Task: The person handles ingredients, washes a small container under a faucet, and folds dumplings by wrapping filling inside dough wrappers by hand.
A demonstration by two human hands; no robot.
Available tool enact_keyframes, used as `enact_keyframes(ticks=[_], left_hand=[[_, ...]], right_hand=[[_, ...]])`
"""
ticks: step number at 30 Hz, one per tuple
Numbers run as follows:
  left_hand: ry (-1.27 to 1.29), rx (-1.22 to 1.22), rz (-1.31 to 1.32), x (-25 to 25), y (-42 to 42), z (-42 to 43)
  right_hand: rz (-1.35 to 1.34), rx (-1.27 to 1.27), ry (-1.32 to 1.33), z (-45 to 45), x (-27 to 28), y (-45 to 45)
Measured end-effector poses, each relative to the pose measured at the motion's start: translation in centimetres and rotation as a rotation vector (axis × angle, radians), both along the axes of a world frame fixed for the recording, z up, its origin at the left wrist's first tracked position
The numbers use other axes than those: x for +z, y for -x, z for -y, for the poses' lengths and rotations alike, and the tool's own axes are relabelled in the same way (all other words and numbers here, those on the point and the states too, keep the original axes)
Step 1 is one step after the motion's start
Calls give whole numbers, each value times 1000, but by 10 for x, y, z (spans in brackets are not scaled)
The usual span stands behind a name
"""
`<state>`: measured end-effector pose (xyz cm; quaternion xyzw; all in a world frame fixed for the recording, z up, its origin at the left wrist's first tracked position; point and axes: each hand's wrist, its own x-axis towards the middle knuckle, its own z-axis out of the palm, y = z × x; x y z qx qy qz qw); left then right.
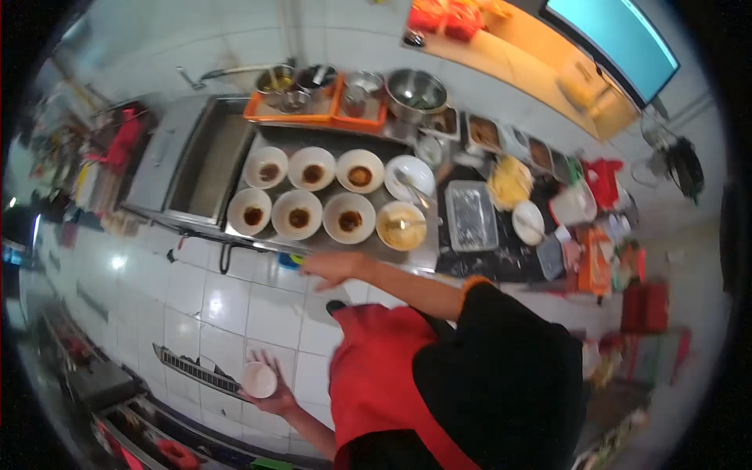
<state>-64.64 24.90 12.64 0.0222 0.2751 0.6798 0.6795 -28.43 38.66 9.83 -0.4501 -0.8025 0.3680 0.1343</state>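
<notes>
Above the tiled floor (274, 317), a small white cup (259, 380) rested in the left hand (276, 399), probably light, stiff and slick, best held around its side, while the loosely spread right hand (335, 268), near the tabletop (421, 258), appeared empty.

Steel counter (421, 256) w/ 6 white bowls (298, 217) of dk sauce. R hand (335, 268) nr its front edge, fingers loose; L hand (280, 401) well off same edge, holding sm. white cup (260, 381). Orange trays (291, 120) behind counter, metal basin (207, 160) to its L, clear tub (472, 217) to its R.
</notes>
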Motion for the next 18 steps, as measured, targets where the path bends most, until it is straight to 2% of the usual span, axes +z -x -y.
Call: enact_keyframes(ticks=[1, 3, 6, 7, 8, 9, 10, 11, 14, 16, 18], left_hand=[[31, -31, -7, 5, 16, -19], [-124, 18, -37, 8, 42, -72], [-55, 75, 13, 10, 60, -169], [-51, 12, 63, 11, 60, -202], [-49, -17, 94, 11, 65, -236], [-96, -85, -107, 10, 65, -270], [-91, -98, -105, 0, 63, -307], [-71, -171, -27, -11, 65, -351], [-102, -341, 69, -18, 32, -468], [-55, -440, 189, -19, 2, -549], [-62, -548, 164, -18, -27, -626]], right_hand=[[-47, -16, -9, -19, 26, 9], [-91, -36, -30, -67, 54, 20], [-450, -146, 124, -139, 51, 28], [-569, -201, 194, -166, 42, 35], [-565, -210, 109, -192, 32, 34], [-725, -252, 276, -227, 24, 35], [-672, -257, 215, -257, 40, 32], [-751, -251, 184, -303, 14, 32], [-632, -650, 296, -405, 69, 32], [-711, -763, 278, -495, 50, 21], [-687, -835, 312, -580, 36, 10]])
